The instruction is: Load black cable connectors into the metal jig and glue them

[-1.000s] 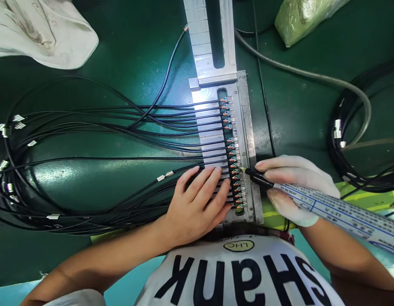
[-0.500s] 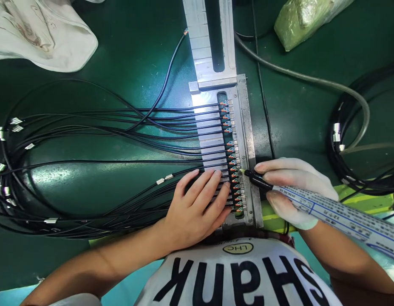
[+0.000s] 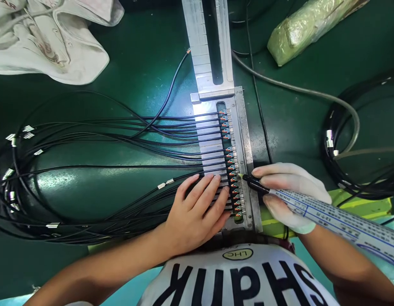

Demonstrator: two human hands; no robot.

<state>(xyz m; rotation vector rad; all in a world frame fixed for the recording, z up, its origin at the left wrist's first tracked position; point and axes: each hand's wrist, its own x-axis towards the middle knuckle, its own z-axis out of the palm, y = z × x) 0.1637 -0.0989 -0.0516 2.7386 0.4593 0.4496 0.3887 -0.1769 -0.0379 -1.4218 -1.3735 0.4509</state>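
While the left hand (image 3: 195,212) lies spread over cables (image 3: 136,218) near the worktop's (image 3: 295,136) front edge, the gloved right hand (image 3: 307,182) grips a pen (image 3: 321,211).

Shirt (image 3: 212,262): "SHanK" in big black letters, upside down from this view. Oval patch (image 3: 238,254) above it: "LHC". Tube (image 3: 330,219) label: dense small print, date looks like 2026.06.10, rest too fine. Cloth (image 3: 80,63), top left: "AR", cut off at edge.

Pen tip (image 3: 244,177) slightly nearer the connector row (image 3: 230,161) than a second ago
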